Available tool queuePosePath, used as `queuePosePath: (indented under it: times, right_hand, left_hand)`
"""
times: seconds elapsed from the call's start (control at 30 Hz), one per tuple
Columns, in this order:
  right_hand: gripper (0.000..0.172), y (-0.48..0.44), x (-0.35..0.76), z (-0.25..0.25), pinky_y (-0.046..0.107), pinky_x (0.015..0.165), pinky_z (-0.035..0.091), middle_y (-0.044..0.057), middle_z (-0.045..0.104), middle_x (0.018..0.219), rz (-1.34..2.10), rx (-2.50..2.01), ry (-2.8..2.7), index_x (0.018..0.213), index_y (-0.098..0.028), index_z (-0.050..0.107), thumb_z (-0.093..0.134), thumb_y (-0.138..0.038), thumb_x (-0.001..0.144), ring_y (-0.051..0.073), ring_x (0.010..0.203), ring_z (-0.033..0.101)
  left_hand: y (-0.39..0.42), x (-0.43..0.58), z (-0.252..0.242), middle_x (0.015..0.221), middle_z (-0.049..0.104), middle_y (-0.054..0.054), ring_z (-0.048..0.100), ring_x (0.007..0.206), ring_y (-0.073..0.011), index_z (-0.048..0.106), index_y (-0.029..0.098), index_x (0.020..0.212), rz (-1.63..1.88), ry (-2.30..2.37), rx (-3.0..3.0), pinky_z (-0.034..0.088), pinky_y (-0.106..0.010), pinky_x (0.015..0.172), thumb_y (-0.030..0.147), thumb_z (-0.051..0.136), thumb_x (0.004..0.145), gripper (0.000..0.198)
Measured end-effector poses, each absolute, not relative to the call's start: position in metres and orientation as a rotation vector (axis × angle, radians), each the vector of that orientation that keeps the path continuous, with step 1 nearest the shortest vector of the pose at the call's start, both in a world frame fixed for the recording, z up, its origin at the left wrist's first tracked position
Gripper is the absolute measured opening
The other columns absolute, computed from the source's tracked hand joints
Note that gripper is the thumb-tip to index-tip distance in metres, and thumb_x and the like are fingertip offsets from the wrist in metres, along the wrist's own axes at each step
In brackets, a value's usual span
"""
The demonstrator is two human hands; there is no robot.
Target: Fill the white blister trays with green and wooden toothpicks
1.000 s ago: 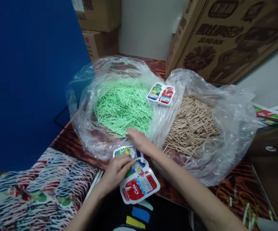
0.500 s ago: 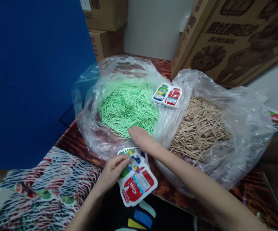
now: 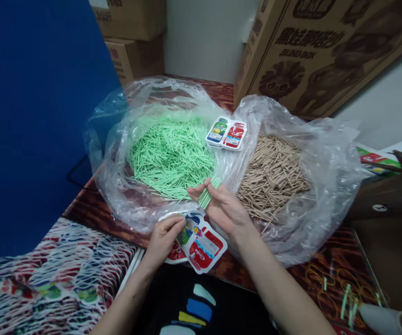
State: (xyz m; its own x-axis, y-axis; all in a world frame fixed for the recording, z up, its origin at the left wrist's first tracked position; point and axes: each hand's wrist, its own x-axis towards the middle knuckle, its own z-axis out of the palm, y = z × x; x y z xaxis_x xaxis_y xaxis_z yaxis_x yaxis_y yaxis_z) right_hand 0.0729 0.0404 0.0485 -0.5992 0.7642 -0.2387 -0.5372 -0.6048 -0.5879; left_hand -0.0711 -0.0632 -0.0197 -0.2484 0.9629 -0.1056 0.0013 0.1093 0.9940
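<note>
Pinched in my left hand (image 3: 166, 236) are bottle-shaped printed packets (image 3: 206, 249), red with "Cola" lettering beside a green half. My right hand (image 3: 227, 209) is closed round a small bunch of pale green sticks (image 3: 209, 191), palm turned upward, just above and right of the packets. Behind it, a clear plastic bag (image 3: 112, 186) lies spread open around a heap of green sticks (image 3: 173, 158). A second clear bag (image 3: 329, 186) to the right holds brown sticks (image 3: 273, 177). Between the two heaps rests a small stack of similar packets (image 3: 226, 133).
A blue panel (image 3: 40, 116) stands at the left above a pile of stacked printed packets (image 3: 57, 284). Cardboard boxes (image 3: 291, 60) stand behind. At the lower right are rubber bands (image 3: 326, 302), loose green pieces and a white cup (image 3: 382, 318).
My right hand has come back from the green heap and turned palm up, now showing a bunch of green sticks. The packets in my left hand have tilted and fanned apart.
</note>
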Motion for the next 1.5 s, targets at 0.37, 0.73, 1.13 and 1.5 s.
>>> queuePosePath:
  times: [0.37,0.73,1.13,1.5]
  right_hand:
    - [0.019,0.017,0.088,0.046,0.029,0.072,0.052,0.005,0.068,0.101,2.237,-0.898,-1.049,0.090,-0.019,0.060,0.068,-0.031,0.078,0.016,0.079,0.065]
    - [0.027,-0.002,0.117,0.062,0.035,0.091,0.045,0.004,0.066,0.110,1.282,-1.128,-1.992,0.115,-0.025,0.061,0.052,-0.023,0.090,0.019,0.101,0.061]
    - [0.009,-0.024,0.124,0.035,0.025,0.071,0.042,-0.001,0.065,0.080,1.079,-1.361,-1.819,0.088,-0.021,0.064,0.056,-0.017,0.085,0.015,0.076,0.060]
    - [0.030,-0.025,0.138,0.030,0.026,0.061,0.033,-0.002,0.048,0.064,0.877,-1.256,-1.940,0.059,-0.019,0.048,0.061,-0.023,0.086,0.013,0.064,0.046]
  left_hand:
    - [-0.063,-0.060,-0.024,0.087,0.069,-0.003,0.060,0.082,-0.0169,0.075,0.018,0.082,1.341,1.355,0.857,0.047,-0.024,0.075,0.033,0.067,0.078,0.018]
    - [-0.053,-0.055,-0.019,0.088,0.068,-0.002,0.060,0.086,-0.0172,0.073,0.019,0.085,1.411,1.270,0.835,0.047,-0.025,0.079,0.030,0.068,0.076,0.014]
    - [-0.053,-0.072,-0.006,0.078,0.057,0.002,0.055,0.076,-0.0142,0.056,0.018,0.068,1.215,1.419,1.249,0.043,-0.024,0.072,0.022,0.071,0.071,0.016]
    - [-0.061,-0.074,0.008,0.080,0.066,-0.002,0.061,0.072,-0.0191,0.063,0.020,0.098,0.820,1.086,0.816,0.050,-0.030,0.070,0.029,0.079,0.062,0.041]
